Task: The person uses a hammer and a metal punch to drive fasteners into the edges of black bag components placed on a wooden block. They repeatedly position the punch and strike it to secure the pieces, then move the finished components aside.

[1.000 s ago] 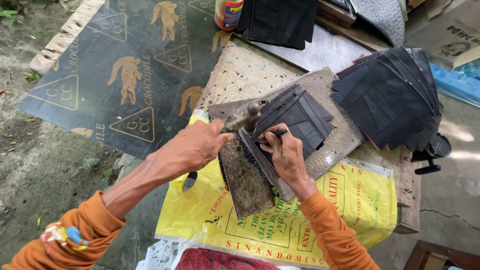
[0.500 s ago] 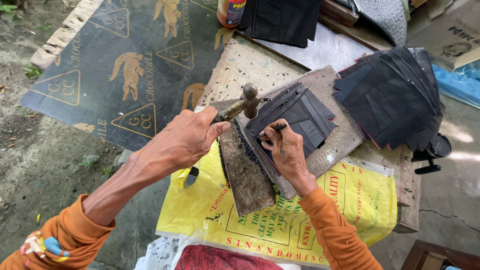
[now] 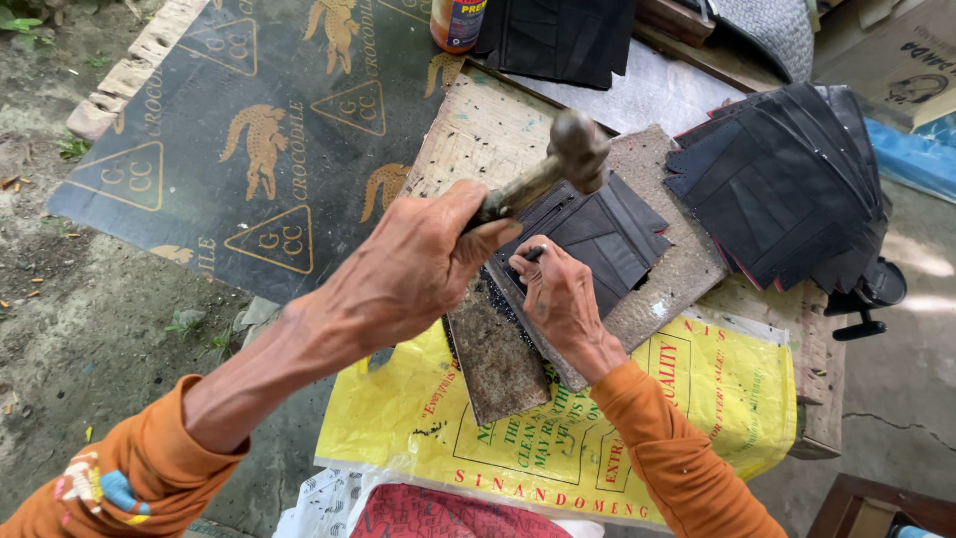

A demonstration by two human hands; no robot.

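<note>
My left hand (image 3: 413,269) grips the handle of a worn hammer (image 3: 573,149), whose head is raised above the work. A thin dark punch tool (image 3: 535,253) is pinched in my right hand (image 3: 558,299) and stands against a black folded leather piece (image 3: 607,234). That piece lies on a rough grey slab (image 3: 677,274). A rusty flat metal bar (image 3: 493,354) lies under my hands, pointing toward me.
A fanned stack of black leather pieces (image 3: 787,189) lies at the right. More black pieces (image 3: 558,35) and an orange bottle (image 3: 458,20) stand at the back. A yellow printed sack (image 3: 558,438) covers the near edge. A dark printed mat (image 3: 249,149) lies on the ground at left.
My left hand has lifted the hammer up and away from the punch, toward the camera. My right hand has stayed on the punch and leather piece.
</note>
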